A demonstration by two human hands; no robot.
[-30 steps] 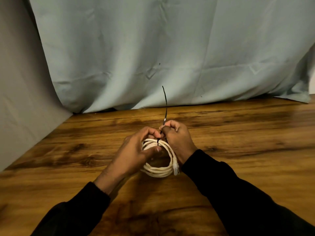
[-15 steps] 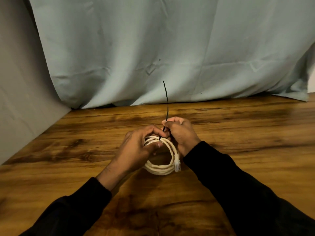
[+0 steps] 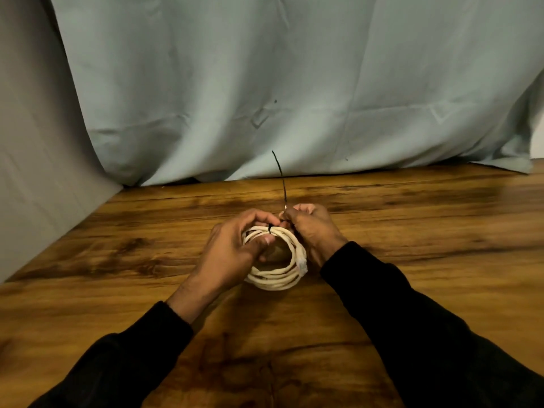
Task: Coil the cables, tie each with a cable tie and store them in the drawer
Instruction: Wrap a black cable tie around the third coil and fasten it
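Observation:
A white cable [image 3: 276,279] is wound into a round coil at the middle of the wooden table [image 3: 412,231]. My left hand [image 3: 235,254] grips the coil's left and upper side, thumb pressed inside the loop. A thin black cable tie [image 3: 281,178] wraps the top of the coil, and its long tail stands up in front of the curtain. My right hand [image 3: 313,228] pinches the tie's tail just above the coil. A clear plug at the cable's end [image 3: 302,265] lies on the coil's right side.
A pale blue-grey curtain [image 3: 294,83] hangs along the table's far edge. A grey wall or panel [image 3: 38,172] borders the left side. No drawer and no other cables are in view.
Both hands have stayed on the coil and shifted slightly away from me. The tie's loop looks snug around the top of the coil, with its tail still upright.

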